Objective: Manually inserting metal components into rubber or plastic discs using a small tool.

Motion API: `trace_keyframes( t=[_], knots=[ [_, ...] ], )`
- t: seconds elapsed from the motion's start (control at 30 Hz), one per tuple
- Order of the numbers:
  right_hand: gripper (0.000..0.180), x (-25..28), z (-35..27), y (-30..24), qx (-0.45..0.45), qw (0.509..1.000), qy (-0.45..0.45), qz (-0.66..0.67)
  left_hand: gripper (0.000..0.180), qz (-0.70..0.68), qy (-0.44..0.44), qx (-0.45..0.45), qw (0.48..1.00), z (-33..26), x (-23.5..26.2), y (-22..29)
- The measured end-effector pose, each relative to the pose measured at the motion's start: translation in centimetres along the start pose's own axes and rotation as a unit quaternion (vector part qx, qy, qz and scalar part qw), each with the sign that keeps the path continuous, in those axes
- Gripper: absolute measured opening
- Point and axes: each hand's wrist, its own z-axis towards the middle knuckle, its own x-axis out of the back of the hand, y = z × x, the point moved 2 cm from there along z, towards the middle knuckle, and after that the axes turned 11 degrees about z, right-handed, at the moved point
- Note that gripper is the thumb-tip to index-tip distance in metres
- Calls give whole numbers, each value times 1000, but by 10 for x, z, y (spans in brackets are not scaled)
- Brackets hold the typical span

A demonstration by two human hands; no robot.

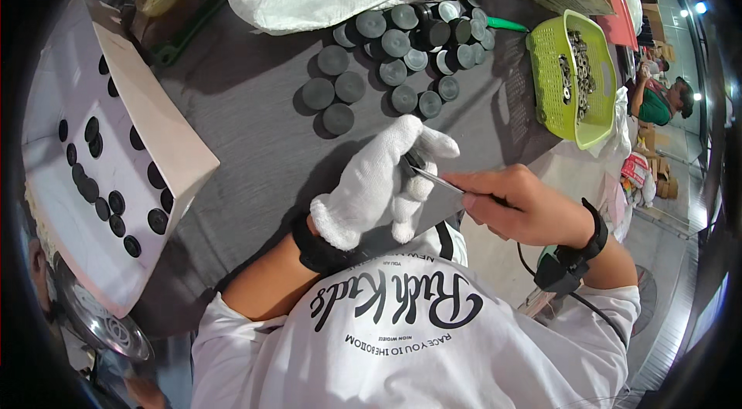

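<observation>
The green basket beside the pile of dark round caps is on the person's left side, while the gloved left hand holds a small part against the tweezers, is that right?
Not quite: the head view shows the green basket on the person's right, beyond the dark round caps. The rest holds: the gloved left hand holds a small part against the tweezers in the bare right hand.

White glove point(371, 181), lime-green basket point(558, 81)

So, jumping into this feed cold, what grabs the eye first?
The white-gloved left hand at centre, pinching a small dark part while the bare right hand brings metal tweezers to it. Behind them, a heap of dark round discs covers the grey table, with a lime-green basket at right.
</observation>
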Motion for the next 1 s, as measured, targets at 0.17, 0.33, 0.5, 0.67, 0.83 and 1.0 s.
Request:
trace_keyframes(
  t=[0.17,0.33,0.5,0.67,0.83,1.0],
  knots=[
    [36,-5,7,-8,-67,998,12,18,44,7,26,-58,998,3,-1,-2],
    [48,-26,13,9,130,955,98,-247,30,115,173,-109,972,4,6,-4],
    [60,-47,20,-4,130,763,127,-620,32,58,206,-179,960,5,6,-10],
    [58,-57,18,0,133,725,158,-658,30,149,266,-252,918,14,6,-24],
    [59,-70,19,3,90,741,188,-639,23,226,285,-285,887,9,1,-24],
    [57,-57,39,23,159,952,181,-188,23,222,340,-325,854,12,2,-28]
  ],
)
